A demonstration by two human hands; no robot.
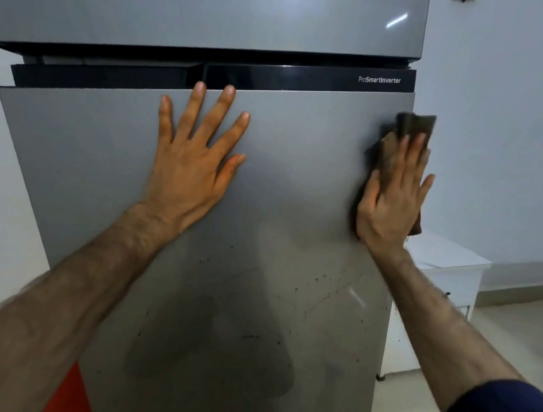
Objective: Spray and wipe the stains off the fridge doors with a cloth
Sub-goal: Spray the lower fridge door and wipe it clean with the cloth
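Pale walls frame the grey fridge, where the left hand [193, 157] lies flat with splayed fingers near the lower door's [284, 179] top edge and the right hand [391, 201] presses the soft, limp brown cloth [411, 131] flat-palmed at the smooth door's right edge, best bunched under the palm.

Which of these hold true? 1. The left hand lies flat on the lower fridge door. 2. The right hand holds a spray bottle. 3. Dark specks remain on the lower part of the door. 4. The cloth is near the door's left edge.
1. True: the left hand lies spread flat on the lower door.
2. False: the right hand presses a brown cloth against the door; no spray bottle is visible.
3. True: dark specks dot the door below both hands.
4. False: the cloth is at the door's right edge.
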